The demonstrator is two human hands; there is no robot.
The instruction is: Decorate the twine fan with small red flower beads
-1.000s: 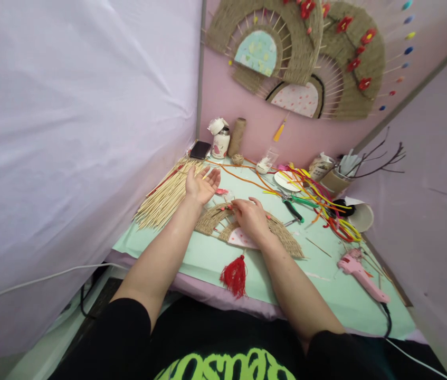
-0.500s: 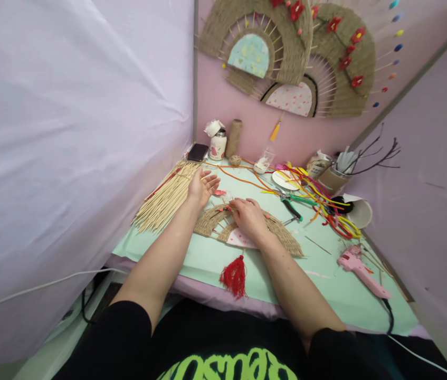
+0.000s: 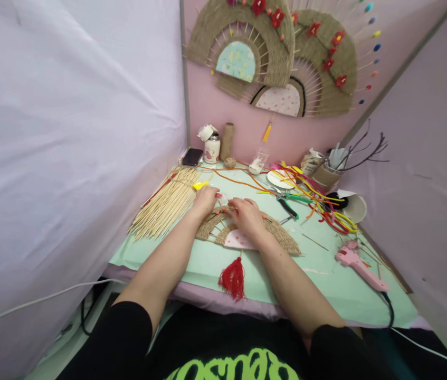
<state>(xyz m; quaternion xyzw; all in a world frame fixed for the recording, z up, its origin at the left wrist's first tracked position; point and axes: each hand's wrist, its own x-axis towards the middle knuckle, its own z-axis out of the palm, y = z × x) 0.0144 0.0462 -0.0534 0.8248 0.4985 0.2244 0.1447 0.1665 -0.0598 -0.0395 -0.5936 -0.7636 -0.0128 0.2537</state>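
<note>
A small woven twine fan (image 3: 286, 235) with a pink dotted centre and several reddish beads lies on the table, its red tassel (image 3: 232, 278) hanging toward me. My right hand (image 3: 247, 215) is over the fan's upper middle, fingers bent and closed at its curved edge; the thumb side is partly hidden. Just left of the fan's top is my left hand (image 3: 206, 200), turned palm down with its fingers drawn together; whatever they hold is hidden. A small yellow piece (image 3: 200, 186) shows behind that hand, and a red piece (image 3: 218, 195) shows by its fingertips.
Thin sticks (image 3: 163, 203) are bundled at left. Colourful pipe cleaners (image 3: 318, 192), green-handled pliers (image 3: 287, 208) and a pink glue gun (image 3: 361, 266) with its cord lie to the right. A jar (image 3: 211, 149), phone (image 3: 192, 157) and twine roll (image 3: 227, 141) stand or lie at the back.
My left hand has turned from open and palm up to palm down and lowered toward the fan. The yellow piece has come into view. My right hand stays on the fan.
</note>
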